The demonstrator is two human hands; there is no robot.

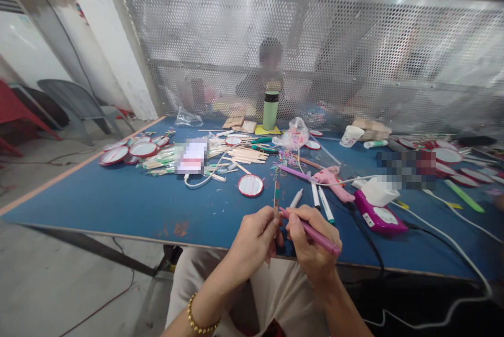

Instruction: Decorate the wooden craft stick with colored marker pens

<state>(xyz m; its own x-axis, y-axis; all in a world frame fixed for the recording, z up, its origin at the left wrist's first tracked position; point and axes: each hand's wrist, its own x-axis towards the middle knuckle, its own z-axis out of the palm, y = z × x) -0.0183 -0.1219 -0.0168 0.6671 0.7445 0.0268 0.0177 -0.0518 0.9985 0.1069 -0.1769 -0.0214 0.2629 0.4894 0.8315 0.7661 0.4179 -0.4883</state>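
Observation:
My left hand (255, 234) is closed around a thin wooden craft stick (276, 194), which stands up from the fingers and has a green band on it. In my right hand (313, 245) is a pink marker (323, 240), its tip end close to the stick just above my left fingers. Whether the tip touches the wood I cannot tell. Beyond my hands lie a white marker (296, 198) and a white marker with a teal end (326, 204). A round white disc with a red rim (250, 186) lies ahead of my left hand.
A pink glue gun (334, 182) and a magenta power block (380, 216) with cables lie to the right. Wooden sticks (248, 155), a phone (192, 156) and a green bottle (270, 111) are farther back. A perforated metal panel (220, 27) stands behind the blue table (129, 206).

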